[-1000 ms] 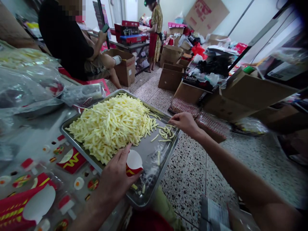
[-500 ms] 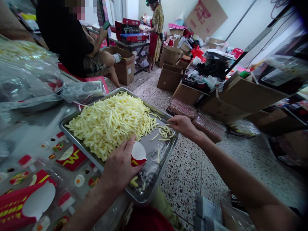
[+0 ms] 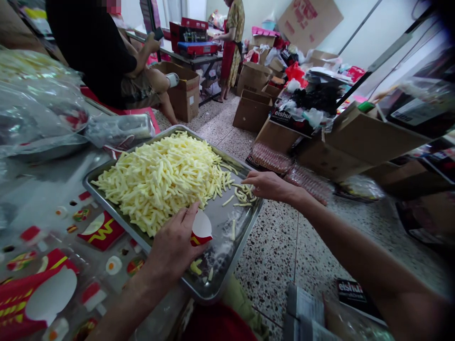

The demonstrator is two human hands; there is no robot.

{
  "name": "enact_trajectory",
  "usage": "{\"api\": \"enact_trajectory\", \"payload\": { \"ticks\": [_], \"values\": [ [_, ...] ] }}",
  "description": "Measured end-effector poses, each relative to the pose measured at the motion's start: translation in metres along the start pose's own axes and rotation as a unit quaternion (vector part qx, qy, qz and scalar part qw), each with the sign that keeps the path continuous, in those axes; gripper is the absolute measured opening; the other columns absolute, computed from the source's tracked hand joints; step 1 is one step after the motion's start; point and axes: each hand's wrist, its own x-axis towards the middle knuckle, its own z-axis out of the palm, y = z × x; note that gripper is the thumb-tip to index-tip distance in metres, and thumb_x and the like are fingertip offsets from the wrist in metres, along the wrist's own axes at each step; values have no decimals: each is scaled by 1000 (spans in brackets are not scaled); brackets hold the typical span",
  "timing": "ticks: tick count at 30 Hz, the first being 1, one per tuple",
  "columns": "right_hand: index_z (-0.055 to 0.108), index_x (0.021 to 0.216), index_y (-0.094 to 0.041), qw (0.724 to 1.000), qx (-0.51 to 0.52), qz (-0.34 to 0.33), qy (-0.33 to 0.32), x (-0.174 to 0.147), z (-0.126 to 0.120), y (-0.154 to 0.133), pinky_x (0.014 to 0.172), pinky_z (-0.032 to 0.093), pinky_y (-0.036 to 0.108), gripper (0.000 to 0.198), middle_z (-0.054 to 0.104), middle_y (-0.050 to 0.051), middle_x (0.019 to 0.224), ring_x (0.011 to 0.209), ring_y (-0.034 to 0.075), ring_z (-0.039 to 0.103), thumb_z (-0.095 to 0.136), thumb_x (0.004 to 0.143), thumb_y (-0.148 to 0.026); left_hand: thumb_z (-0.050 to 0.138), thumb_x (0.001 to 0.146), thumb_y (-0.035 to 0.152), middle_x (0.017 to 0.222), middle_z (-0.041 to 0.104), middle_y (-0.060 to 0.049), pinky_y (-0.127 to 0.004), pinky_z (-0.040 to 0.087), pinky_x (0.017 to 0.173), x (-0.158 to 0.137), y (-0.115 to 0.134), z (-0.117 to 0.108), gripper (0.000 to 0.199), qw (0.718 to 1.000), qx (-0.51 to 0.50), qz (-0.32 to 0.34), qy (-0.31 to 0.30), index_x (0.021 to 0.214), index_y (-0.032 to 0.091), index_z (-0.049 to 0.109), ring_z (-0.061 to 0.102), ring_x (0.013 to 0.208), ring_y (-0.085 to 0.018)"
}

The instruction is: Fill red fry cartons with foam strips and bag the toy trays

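A metal tray [image 3: 253, 222] carries a large heap of pale yellow fry-shaped sticks [image 3: 167, 175]. Over its near side, my left hand [image 3: 174, 244] is closed around a small red fry carton [image 3: 202, 226] with a white inner face; much of the carton is behind my fingers. At the tray's right rim is my right hand [image 3: 270, 185], its fingers drawn together above a few loose sticks [image 3: 243, 193]. Whatever those fingers hold, if anything, is hidden. White powder and some scattered sticks lie on the tray's bare right part.
Left of the tray, the table bears flat red cartons [image 3: 101, 230] and small food-shaped pieces in clear plastic. Plastic bags [image 3: 39, 99] bulge at the far left. A seated person [image 3: 92, 57] holds a phone; another stands by a red machine [image 3: 194, 40]. Cardboard boxes [image 3: 252, 111] crowd the right.
My right hand has shifted slightly left, further over the tray's rim. The left hand keeps its hold on the carton. The whole view has shifted a little.
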Motion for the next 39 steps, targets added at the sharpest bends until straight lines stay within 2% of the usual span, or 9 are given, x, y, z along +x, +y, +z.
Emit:
{"api": "enact_trajectory", "payload": {
  "ticks": [6, 12, 16, 22, 25, 29, 35, 37, 39],
  "values": [
    [56, 140, -33, 996, -53, -65, -7, 4, 0, 0, 79, 45, 28, 69, 65, 4, 123, 99, 19, 62, 57, 78, -3, 80, 73, 28, 128, 64, -13, -41, 53, 95, 2, 5, 4, 86, 999, -9, 33, 0, 147, 19, 38, 64, 113, -30],
    [74, 104, -29, 995, -7, -88, -48, 16, 16, 8, 79, 46, 26, 31, 71, 2, 102, 91, 17, 62, 62, 84, -10, 79, 74, 30, 129, 62, -14, -42, 53, 96, 9, 13, 5, 87, 999, -18, 36, -20, 149, 19, 37, 64, 113, -30],
    [77, 91, -23, 997, -10, -74, -37, 23, 32, 7, 76, 44, 26, 24, 72, 4, 94, 85, 17, 63, 60, 82, -9, 79, 73, 30, 128, 63, -13, -42, 52, 98, 16, 20, 7, 87, 998, -26, 37, -32, 149, 19, 39, 63, 114, -30],
    [77, 91, -21, 988, 38, 94, 114, 9, 20, 5, 69, 43, 25, 20, 73, 2, 87, 77, 16, 65, 69, 73, -17, 80, 72, 38, 135, 60, -16, -42, 53, 96, 22, 21, 7, 91, 998, -41, 16, -51, 149, 15, 38, 63, 116, -31],
    [78, 91, -22, 976, 0, 181, 121, 5, 15, 7, 67, 43, 26, 19, 75, 3, 90, 78, 18, 66, 69, 75, -22, 80, 72, 38, 134, 61, -16, -42, 53, 94, 28, 22, 4, 88, 998, -30, -19, -59, 147, 14, 41, 65, 113, -32],
    [78, 83, -22, 976, -37, 204, 62, 14, 28, 3, 64, 41, 26, 18, 76, 6, 88, 80, 21, 67, 65, 73, -17, 81, 70, 35, 127, 64, -15, -39, 54, 88, 40, 30, 5, 81, 996, -10, -39, -79, 140, 16, 47, 67, 107, -31],
    [75, 77, -20, 971, -8, 227, 71, 24, 39, 1, 63, 42, 25, 12, 75, 6, 83, 79, 20, 67, 65, 71, -17, 84, 67, 36, 126, 65, -16, -38, 53, 89, 45, 31, 20, 86, 995, -14, -25, -97, 141, 16, 46, 67, 110, -32],
    [75, 79, -19, 963, 50, 246, 96, 21, 35, -5, 60, 43, 25, 11, 73, 4, 76, 72, 18, 65, 67, 72, -23, 84, 67, 35, 126, 65, -16, -39, 54, 87, 41, 32, 25, 87, 994, -12, -32, -101, 142, 15, 45, 67, 109, -32],
    [73, 79, -18, 928, 219, 262, 151, 15, 31, -22, 58, 45, 25, 14, 71, 2, 72, 64, 16, 63, 68, 72, -30, 84, 67, 35, 125, 65, -16, -40, 54, 85, 37, 35, 30, 87, 994, -6, -39, -101, 142, 14, 45, 67, 107, -33]
  ]
}}
